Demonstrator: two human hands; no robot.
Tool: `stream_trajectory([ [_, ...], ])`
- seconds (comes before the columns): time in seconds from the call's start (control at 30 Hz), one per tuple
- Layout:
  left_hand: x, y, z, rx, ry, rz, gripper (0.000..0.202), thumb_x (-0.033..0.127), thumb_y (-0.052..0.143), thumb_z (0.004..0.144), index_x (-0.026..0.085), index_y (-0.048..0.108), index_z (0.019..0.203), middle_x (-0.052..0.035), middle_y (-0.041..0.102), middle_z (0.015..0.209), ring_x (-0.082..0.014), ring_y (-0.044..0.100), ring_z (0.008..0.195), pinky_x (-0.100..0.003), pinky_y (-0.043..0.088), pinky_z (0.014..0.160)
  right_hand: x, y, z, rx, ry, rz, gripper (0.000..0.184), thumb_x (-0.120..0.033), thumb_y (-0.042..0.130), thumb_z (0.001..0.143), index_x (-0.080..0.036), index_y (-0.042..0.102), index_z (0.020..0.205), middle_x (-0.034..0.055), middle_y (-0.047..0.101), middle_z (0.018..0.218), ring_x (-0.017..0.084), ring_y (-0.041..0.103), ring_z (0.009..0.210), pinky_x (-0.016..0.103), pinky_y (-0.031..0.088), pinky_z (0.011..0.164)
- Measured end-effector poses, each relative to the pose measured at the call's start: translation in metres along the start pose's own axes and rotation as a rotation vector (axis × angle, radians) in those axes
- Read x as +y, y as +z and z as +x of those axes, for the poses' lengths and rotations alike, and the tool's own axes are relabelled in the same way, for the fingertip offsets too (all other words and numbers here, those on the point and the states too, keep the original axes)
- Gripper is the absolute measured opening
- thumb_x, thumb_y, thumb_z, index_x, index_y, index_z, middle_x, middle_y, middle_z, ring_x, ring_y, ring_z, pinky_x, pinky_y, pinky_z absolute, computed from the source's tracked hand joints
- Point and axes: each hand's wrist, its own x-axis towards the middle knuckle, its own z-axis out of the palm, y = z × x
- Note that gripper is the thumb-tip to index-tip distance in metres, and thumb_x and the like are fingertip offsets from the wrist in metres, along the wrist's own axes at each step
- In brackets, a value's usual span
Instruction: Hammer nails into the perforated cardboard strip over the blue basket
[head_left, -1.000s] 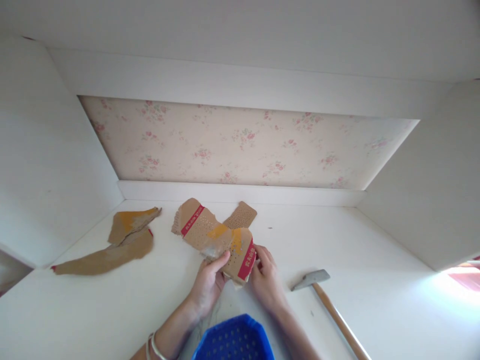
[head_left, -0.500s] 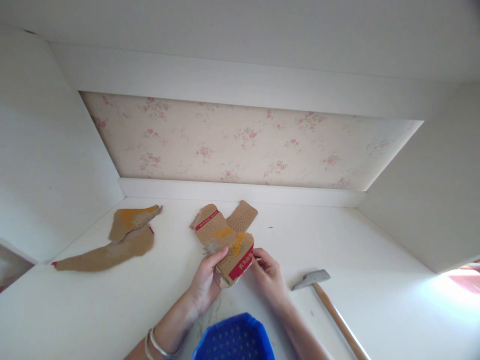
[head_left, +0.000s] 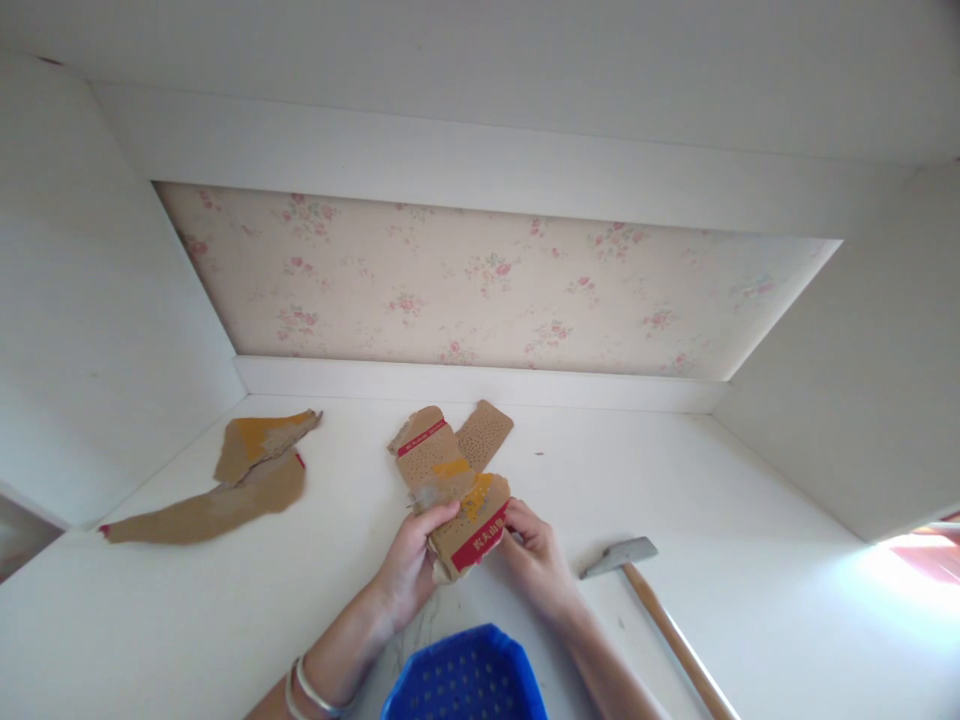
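My left hand [head_left: 411, 565] grips a torn piece of cardboard [head_left: 466, 540] by its left side, thumb on top. A red band with white characters and a yellow, perforated patch mark this piece. At its right edge, the curled fingers of my right hand [head_left: 534, 550] pinch the cardboard; their tips are partly hidden behind it. Just beyond lies more brown cardboard [head_left: 424, 455] with a thin red stripe and small holes; I cannot tell whether it joins the held piece. Another perforated cardboard strip [head_left: 486, 432] rests behind on the white surface [head_left: 600, 470].
A blue basket [head_left: 480, 640] with a holed bottom stands nearest me, between my forearms. To the right lies a hammer [head_left: 664, 610] with a wooden handle. Torn cardboard scraps [head_left: 225, 500] lie at the left. White panels enclose the sides, with floral wallpaper [head_left: 495, 290] at the back.
The held cardboard has tilted slightly and its lower edge has come a little towards me. Both hands keep their hold, almost in the same place.
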Motion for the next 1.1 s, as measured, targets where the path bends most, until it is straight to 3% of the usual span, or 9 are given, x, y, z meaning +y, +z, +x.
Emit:
stream_trajectory([
  [0.17,-0.001,0.000,-0.001,0.045,0.041,0.096,0.035,0.019,0.076,0.073,0.007,0.069,0.106,-0.0145,0.077,0.090,-0.0229,0.072,0.064,-0.031,0.059,0.059,0.002,-0.002,-0.002,0.000,0.009,0.005,0.025,-0.038,0.056,0.095,-0.029,0.078,0.092,0.0055,0.067,0.094,0.023,0.063,0.092,0.035,0.048,0.084],
  [0.43,-0.004,0.005,-0.001,0.055,0.116,0.131,0.036,0.019,0.081,0.068,0.007,0.071,0.101,-0.0116,0.077,0.087,-0.0226,0.073,0.071,-0.028,0.059,0.065,0.011,-0.003,0.000,0.017,-0.017,0.062,0.020,-0.038,0.061,0.092,-0.026,0.077,0.088,0.0064,0.070,0.098,0.024,0.064,0.095,0.035,0.048,0.086],
  [0.63,-0.003,0.004,-0.002,0.051,0.044,0.107,0.032,0.019,0.077,0.072,0.007,0.070,0.100,-0.0120,0.077,0.084,-0.0218,0.072,0.063,-0.029,0.057,0.057,0.010,-0.003,0.001,-0.022,0.005,0.095,0.024,-0.040,0.057,0.094,-0.025,0.075,0.088,0.0056,0.069,0.097,0.024,0.064,0.095,0.036,0.049,0.086],
  [0.83,0.001,0.003,-0.002,0.030,0.004,0.005,0.019,0.017,0.070,0.078,0.007,0.070,0.094,-0.0138,0.077,0.087,-0.0221,0.073,0.070,-0.030,0.059,0.068,0.013,-0.004,0.000,-0.063,0.033,0.075,0.024,-0.041,0.057,0.094,-0.023,0.069,0.084,0.0039,0.065,0.089,0.023,0.063,0.089,0.036,0.050,0.082],
  [1.1,-0.003,0.005,-0.002,0.057,0.039,0.080,0.031,0.018,0.077,0.074,0.007,0.070,0.102,-0.0130,0.077,0.084,-0.0205,0.071,0.062,-0.028,0.058,0.056,0.011,-0.004,-0.001,-0.041,0.043,0.053,0.028,-0.043,0.054,0.095,-0.022,0.069,0.086,0.0057,0.067,0.093,0.022,0.062,0.090,0.036,0.050,0.084],
])
